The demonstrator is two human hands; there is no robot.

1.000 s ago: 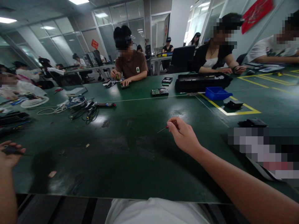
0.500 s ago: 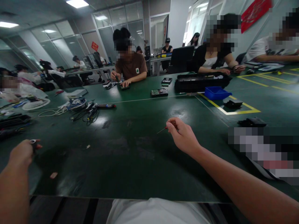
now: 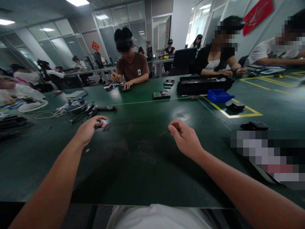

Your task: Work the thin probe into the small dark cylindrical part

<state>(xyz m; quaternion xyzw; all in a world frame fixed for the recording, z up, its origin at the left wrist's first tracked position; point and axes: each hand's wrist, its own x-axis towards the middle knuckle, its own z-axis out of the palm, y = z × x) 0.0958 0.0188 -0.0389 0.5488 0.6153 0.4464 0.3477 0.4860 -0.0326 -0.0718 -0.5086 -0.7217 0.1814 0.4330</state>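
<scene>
My right hand (image 3: 184,136) is closed around the brown handle of a small screwdriver (image 3: 164,133), whose thin shaft points left and down above the green table (image 3: 133,184). On the left, my left hand (image 3: 91,128) is closed on a small dark round object (image 3: 98,123) with a pale rim, too small to name. It is nearest to the black cables (image 3: 82,117) and a dark cylindrical tool (image 3: 106,108) with a red end. A wide gap lies between my two hands.
Two hard drives (image 3: 161,94), a black tray (image 3: 205,85), a blue bin (image 3: 219,95) and black parts (image 3: 235,107) lie farther back. A small scrap (image 3: 87,150) is below my left hand. People sit around the table; one (image 3: 135,68) works opposite.
My left hand has moved right and farther over the table, still holding the small dark object. The small pinkish piece near the front left is now hidden. My right hand has hardly moved.
</scene>
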